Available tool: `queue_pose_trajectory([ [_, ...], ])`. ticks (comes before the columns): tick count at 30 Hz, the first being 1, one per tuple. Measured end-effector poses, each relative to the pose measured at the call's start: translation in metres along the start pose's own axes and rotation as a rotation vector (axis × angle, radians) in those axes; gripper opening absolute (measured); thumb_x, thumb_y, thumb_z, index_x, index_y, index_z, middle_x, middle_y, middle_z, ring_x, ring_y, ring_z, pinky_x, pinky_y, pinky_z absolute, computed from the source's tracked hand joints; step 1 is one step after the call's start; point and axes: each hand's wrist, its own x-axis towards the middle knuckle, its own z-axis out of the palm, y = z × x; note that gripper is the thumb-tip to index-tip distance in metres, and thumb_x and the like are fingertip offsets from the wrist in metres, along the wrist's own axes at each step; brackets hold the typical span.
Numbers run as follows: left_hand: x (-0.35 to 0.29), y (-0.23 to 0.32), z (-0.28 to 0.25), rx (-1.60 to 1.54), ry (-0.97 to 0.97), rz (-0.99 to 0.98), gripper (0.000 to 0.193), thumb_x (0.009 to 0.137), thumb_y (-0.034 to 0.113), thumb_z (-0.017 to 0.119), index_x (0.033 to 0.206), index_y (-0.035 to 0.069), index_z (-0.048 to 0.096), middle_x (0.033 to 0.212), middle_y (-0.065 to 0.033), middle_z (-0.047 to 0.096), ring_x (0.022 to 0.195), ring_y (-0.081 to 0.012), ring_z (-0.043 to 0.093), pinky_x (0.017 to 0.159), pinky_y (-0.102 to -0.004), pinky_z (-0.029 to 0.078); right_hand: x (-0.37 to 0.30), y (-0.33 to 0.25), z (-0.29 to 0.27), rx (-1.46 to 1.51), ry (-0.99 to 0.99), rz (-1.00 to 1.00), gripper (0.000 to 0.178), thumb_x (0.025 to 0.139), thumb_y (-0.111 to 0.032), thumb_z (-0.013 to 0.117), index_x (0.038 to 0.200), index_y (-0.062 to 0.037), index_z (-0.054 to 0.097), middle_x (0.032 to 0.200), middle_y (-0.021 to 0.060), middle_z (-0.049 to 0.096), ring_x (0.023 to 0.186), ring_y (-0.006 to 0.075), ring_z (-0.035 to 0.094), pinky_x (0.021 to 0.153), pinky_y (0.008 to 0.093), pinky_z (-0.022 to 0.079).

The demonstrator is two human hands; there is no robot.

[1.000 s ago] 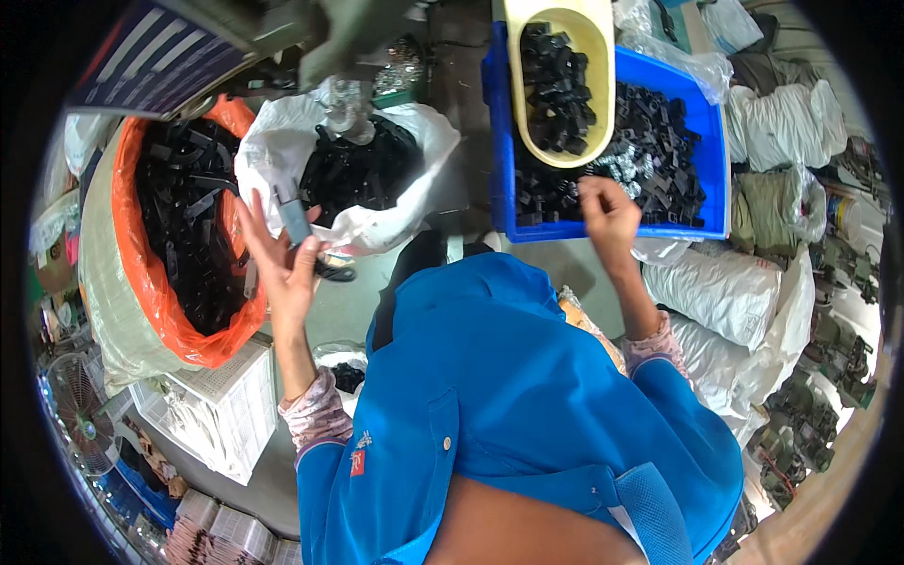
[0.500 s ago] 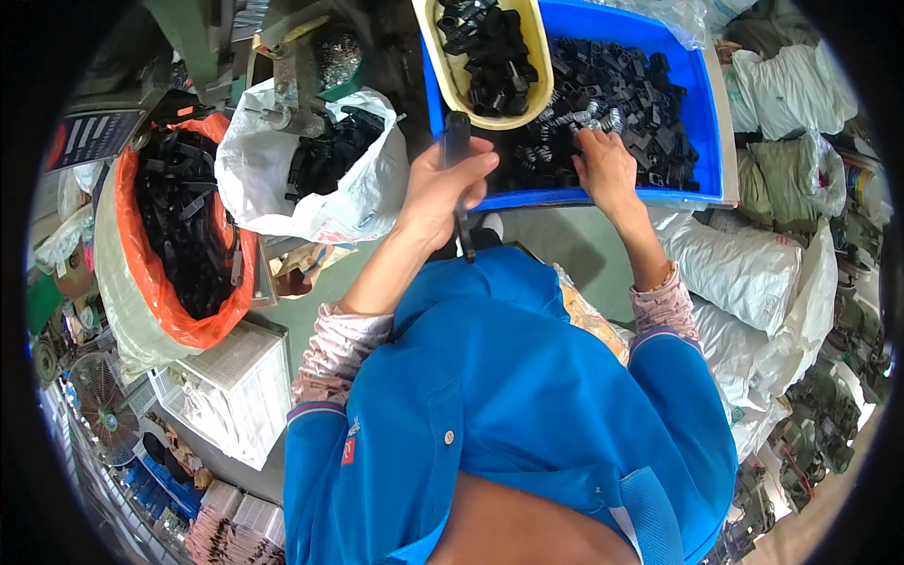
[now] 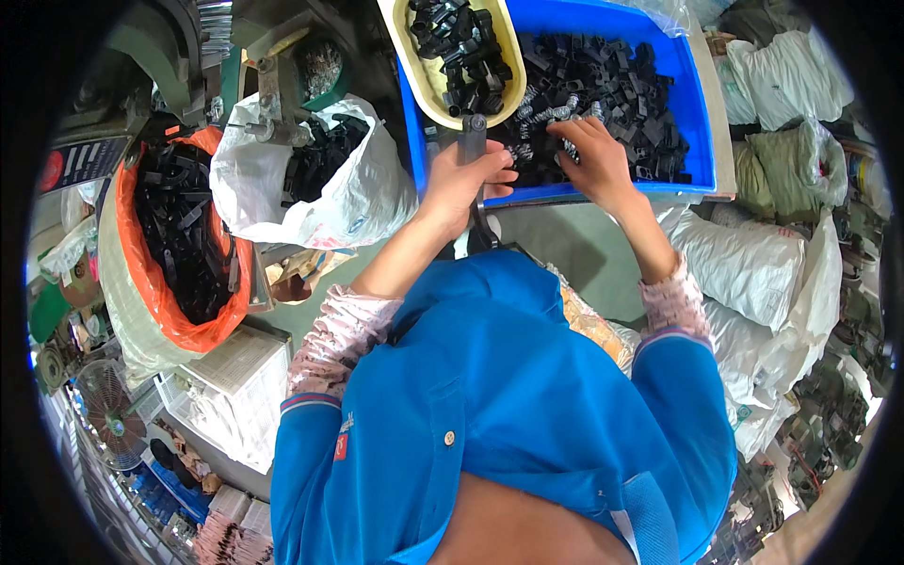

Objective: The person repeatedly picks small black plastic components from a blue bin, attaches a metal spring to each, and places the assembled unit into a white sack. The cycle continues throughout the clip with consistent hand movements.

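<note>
My left hand [image 3: 463, 188] is closed around a long black part [image 3: 473, 141] with a rounded, holed upper end and a curved lower end. It holds the part upright in front of the blue tray [image 3: 708, 141]. Over the tray, my right hand [image 3: 601, 165] has bent fingers, with a small silver coil spring [image 3: 570, 149] at the thumb and fingertips. More coil springs [image 3: 551, 113] lie just beyond that hand, beside a heap of small black parts [image 3: 626, 94]. A yellow tub [image 3: 517, 80] of black pieces rests over the tray's left side.
To the left stand a white sack [image 3: 250, 179] and an orange-lined sack [image 3: 127, 217], both holding black parts. A metal machine [image 3: 273, 94] rises behind the white sack. Filled white sacks [image 3: 739, 264] are stacked to the right. A white crate [image 3: 226, 395] sits at lower left.
My right hand has shifted slightly up, its fingers now more raised, with a spring showing at the fingertips. The left hand has moved a little right and down with the black part, turning it.
</note>
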Motion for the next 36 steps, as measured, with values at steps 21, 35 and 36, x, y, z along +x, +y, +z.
queue_pose_trajectory([
  [21, -0.024, 0.005, -0.008, -0.014, -0.169, 0.029, 0.025, 0.082, 0.008, 0.074, 0.100, 0.007, 0.057, 0.099, -0.0076, 0.065, 0.091, -0.0162, 0.063, 0.072, -0.0308, 0.051, 0.033, 0.047, 0.009, -0.063, 0.171, -0.075, 0.013, 0.081, -0.013, 0.069, 0.093, -0.0081, 0.070, 0.080, 0.0109, 0.063, 0.067, 0.0263, 0.064, 0.063, 0.0381, 0.052],
  [35, 0.022, 0.000, 0.046, 0.182, -0.133, 0.316, 0.030, 0.080, 0.006, 0.077, 0.105, 0.001, 0.061, 0.097, -0.0075, 0.066, 0.080, -0.0139, 0.065, 0.067, -0.0275, 0.057, -0.004, 0.010, -0.037, 1.462, -0.125, 0.677, 0.020, 0.088, -0.010, 0.068, 0.105, -0.0001, 0.065, 0.094, 0.0070, 0.068, 0.082, 0.0142, 0.066, 0.070, 0.0265, 0.055],
  [36, 0.024, -0.001, 0.048, 0.217, -0.131, 0.355, 0.030, 0.080, 0.005, 0.076, 0.105, 0.001, 0.061, 0.097, -0.0076, 0.066, 0.080, -0.0140, 0.065, 0.066, -0.0273, 0.057, -0.005, 0.009, -0.035, 1.459, -0.123, 0.673, 0.019, 0.087, -0.009, 0.068, 0.104, 0.0000, 0.065, 0.094, 0.0069, 0.067, 0.082, 0.0142, 0.066, 0.071, 0.0267, 0.055],
])
